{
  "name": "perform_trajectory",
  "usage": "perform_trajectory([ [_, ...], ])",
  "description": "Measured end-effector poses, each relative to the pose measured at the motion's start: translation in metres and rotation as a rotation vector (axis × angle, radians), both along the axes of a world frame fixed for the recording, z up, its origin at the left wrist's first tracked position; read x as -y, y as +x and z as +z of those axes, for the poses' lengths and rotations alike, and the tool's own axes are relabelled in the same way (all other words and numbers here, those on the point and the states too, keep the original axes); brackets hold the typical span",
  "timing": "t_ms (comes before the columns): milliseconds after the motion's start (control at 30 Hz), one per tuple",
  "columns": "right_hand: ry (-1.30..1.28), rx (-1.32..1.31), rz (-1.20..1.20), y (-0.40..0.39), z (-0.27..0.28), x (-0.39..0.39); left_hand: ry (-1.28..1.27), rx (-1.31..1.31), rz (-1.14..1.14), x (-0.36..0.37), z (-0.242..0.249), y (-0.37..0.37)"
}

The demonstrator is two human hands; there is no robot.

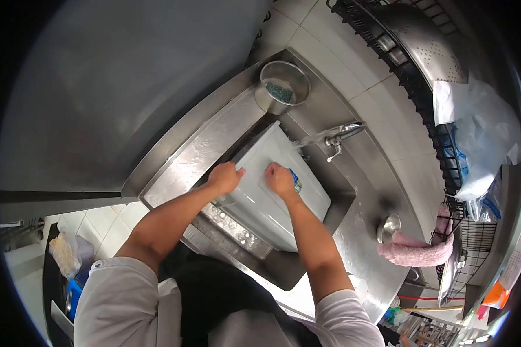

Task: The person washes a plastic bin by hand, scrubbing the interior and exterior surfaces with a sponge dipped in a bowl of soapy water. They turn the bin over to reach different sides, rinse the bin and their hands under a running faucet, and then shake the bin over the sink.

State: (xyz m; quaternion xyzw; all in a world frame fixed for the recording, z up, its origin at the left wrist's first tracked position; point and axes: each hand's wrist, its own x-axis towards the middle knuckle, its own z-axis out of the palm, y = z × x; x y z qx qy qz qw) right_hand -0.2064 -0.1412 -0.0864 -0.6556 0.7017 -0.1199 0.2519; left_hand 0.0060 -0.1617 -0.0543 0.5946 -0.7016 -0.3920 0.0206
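A large white plastic container [307, 199] lies tilted in the steel sink [257, 246], with a blue and green label partly visible near my right hand. My left hand [226, 177] grips the container's left edge with its fingers wrapped over it. Against the container's white surface, my right hand [279, 177] is closed; what its fingers hold is hidden. Water runs from the faucet [344, 132] toward the container's upper corner.
A steel pot [283, 87] with a green scouring pad inside stands at the sink's back corner. To the right are a small metal bowl [388, 228], a pink cloth [417, 251] and a black wire rack [411, 87] holding a colander and plastic bags.
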Motion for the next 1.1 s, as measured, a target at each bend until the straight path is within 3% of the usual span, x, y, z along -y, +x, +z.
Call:
perform_trajectory([
  [67,-0.123,-0.154,-0.073,-0.014,-0.005,0.021,-0.039,-0.017,-0.054,0.017,0.01,-0.013],
  [133,-0.12,0.054,-0.168,-0.029,-0.002,0.044,0.011,-0.003,-0.094,0.039,0.037,-0.028],
  [200,0.096,0.848,-0.37,-0.049,0.014,0.073,0.129,-0.033,-0.064,0.063,0.057,-0.046],
  [267,0.038,1.198,-0.662,-0.055,0.047,0.085,0.159,-0.084,-0.012,0.077,0.052,-0.056],
  [300,0.034,1.195,-0.658,-0.064,0.054,0.091,0.132,-0.14,0.013,0.081,0.054,-0.06],
  [367,-0.007,1.525,-0.711,-0.081,0.066,0.098,0.104,-0.204,0.034,0.087,0.056,-0.068],
  [500,0.138,1.362,-0.539,-0.055,0.123,0.079,0.07,-0.094,-0.066,0.099,0.057,-0.079],
  [567,0.554,1.202,-0.17,-0.033,0.145,0.066,0.051,-0.007,-0.145,0.1,0.055,-0.085],
  [667,0.467,1.238,-0.293,-0.042,0.136,0.069,-0.063,-0.003,-0.157,0.101,0.049,-0.088],
  [733,0.362,1.205,-0.419,-0.07,0.112,0.079,-0.045,-0.15,-0.038,0.104,0.045,-0.091],
  [800,0.075,1.313,-0.65,-0.081,0.103,0.081,-0.039,-0.261,0.011,0.105,0.036,-0.082],
  [933,0.01,1.379,-0.651,-0.086,0.111,0.094,0.09,-0.514,0.068,0.094,0.023,-0.056],
  [1033,0.047,1.418,-0.541,-0.071,0.136,0.087,0.321,-0.48,0.05,0.085,0.001,-0.047],
  [1100,0.119,1.341,-0.433,-0.082,0.129,0.078,0.3,-0.442,0.075,0.069,0.025,-0.04],
])
